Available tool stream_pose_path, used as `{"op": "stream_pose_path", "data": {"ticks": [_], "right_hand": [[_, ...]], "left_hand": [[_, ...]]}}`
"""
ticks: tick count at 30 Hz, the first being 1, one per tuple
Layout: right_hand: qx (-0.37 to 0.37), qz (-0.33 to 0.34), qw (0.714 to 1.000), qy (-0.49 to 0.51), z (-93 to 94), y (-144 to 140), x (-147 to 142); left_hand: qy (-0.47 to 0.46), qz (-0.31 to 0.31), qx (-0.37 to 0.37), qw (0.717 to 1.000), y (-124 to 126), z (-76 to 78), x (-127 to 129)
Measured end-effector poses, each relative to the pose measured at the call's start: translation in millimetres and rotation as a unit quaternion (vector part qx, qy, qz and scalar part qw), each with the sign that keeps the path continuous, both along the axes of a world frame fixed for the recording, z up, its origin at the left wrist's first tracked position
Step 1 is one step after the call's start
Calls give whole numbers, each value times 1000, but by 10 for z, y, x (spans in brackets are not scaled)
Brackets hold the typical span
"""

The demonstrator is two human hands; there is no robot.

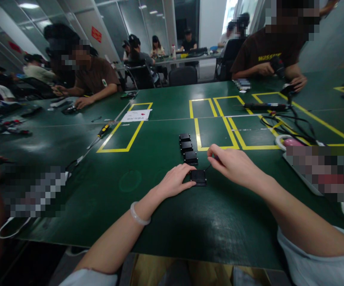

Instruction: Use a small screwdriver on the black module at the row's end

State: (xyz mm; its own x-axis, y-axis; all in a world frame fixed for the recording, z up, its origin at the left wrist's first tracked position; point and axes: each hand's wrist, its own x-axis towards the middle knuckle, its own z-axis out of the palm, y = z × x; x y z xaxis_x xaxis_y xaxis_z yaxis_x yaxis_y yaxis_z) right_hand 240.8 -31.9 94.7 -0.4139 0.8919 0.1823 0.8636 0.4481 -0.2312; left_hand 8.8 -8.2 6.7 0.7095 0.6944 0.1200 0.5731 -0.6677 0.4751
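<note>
A small black square block (199,177) with bright metal spots at its corners lies on the green table. My left hand (176,180) grips its left side between thumb and fingers. My right hand (227,165) is closed on a thin dark rod-like tool (208,167), whose tip reaches the block's upper right corner. Most of the tool is hidden by my fingers, so its exact kind does not show. Just beyond the block, several similar black blocks (186,146) stand in a row leading away from me.
Yellow tape rectangles (200,135) mark the green table (160,222). A yellow-black screwdriver (103,130) lies to the left, near a paper sheet (136,115). On the right are black cables (301,119) and a white tape roll (280,142). Co-workers sit opposite and at my left.
</note>
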Motion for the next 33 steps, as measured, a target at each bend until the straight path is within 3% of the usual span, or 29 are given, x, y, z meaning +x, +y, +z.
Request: {"op": "stream_pose_path", "data": {"ticks": [9,18,25,33], "right_hand": [[15,0,998,53,27,-10,21],[11,-11,999,41,-4,15,29],[-14,48,993,104,-4,-40,-45],[-23,81,993,88,-103,-23,-125]], "left_hand": [[0,-2,-1,1000,-6,25,1],[-2,-1,0,1000,-1,4,0],[5,-1,6,1000,5,-5,-4],[11,2,9,1000,23,-27,-6]]}}
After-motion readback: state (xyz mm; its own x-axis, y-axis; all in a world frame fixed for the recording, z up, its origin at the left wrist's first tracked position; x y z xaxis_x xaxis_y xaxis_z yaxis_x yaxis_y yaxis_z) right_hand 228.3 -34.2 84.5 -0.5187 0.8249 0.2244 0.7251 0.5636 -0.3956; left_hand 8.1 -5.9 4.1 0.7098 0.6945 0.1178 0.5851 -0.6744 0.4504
